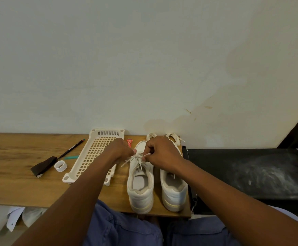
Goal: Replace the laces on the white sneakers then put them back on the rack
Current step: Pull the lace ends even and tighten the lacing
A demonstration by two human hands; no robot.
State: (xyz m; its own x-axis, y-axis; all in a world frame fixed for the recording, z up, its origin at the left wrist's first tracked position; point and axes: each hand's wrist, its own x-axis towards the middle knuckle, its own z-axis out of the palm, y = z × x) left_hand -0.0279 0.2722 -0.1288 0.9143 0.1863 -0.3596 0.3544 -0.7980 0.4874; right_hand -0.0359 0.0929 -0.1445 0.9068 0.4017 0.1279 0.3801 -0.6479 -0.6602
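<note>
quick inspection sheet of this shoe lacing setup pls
surface: wooden table, against a pale wall.
job's things: two white sneakers, heels toward the person; spare laces behind them.
clutter: plastic lattice tray, pencil, tape roll, small red tube.
hands: left hand and right hand both pinch the lace of the left-side sneaker.
cables: nothing seen.
surroundings: black rack shelf to the right.

Right sneaker [174, 189]: toe hidden by right hand [162, 154]. Spare laces [173, 138] at table's [11, 183] far edge: partly covered.
</note>
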